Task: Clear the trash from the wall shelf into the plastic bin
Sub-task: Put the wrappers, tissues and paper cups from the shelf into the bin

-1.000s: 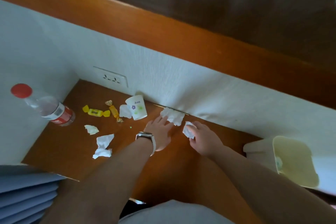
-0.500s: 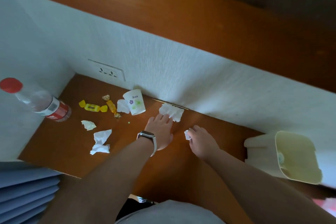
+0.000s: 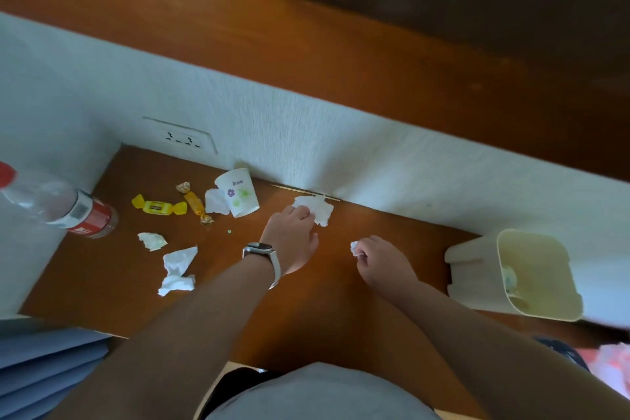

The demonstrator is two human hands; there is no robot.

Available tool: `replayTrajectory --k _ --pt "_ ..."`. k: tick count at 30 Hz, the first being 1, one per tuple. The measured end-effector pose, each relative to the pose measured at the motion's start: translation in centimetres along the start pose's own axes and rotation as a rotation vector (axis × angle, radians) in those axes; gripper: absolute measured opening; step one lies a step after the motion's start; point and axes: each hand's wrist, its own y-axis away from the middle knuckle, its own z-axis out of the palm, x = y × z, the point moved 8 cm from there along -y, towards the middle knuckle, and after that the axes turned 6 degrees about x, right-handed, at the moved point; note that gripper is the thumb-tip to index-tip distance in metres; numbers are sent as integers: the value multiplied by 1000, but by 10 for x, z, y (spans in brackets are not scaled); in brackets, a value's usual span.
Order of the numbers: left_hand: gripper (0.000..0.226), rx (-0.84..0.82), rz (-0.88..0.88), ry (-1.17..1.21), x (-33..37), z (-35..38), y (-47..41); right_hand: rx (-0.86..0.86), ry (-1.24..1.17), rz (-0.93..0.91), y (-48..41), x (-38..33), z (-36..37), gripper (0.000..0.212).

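A: What is found at the left of the wall shelf (image 3: pixel 102 283)?

B: A bottle (image 3: pixel 68 206), two yellow sweets (image 3: pixel 159 207), small crumpled tissues (image 3: pixel 179 269) and a paper cup (image 3: pixel 238 193) are seen there, all left of both hands.

A: And the left hand (image 3: pixel 293 237)?

B: Its grip is closed down on a flat white tissue (image 3: pixel 318 209) that lies just beyond the fingertips, against the wall, with a thin stick (image 3: pixel 305 192) behind it. That tissue is reached by the left hand far more readily than by the right.

A: The right hand (image 3: pixel 380 261)?

B: It is clenched around a small paper wad (image 3: pixel 354 246), lifted off the shelf it seems.

A: Where is the plastic bin (image 3: pixel 477 269)?

B: At the far right, well apart, tipped on its side with its mouth turned toward the person. A rightward carry is judged to be called for, the right hand being the nearer.
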Motion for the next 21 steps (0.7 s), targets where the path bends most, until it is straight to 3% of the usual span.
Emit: replayTrajectory --k 11,21 --pt "29 193 278 209 86 -66 1 268 -99 146 48 29 -90 10" --pt "30 156 551 389 243 -102 -15 459 -129 349 129 117 -173 10"
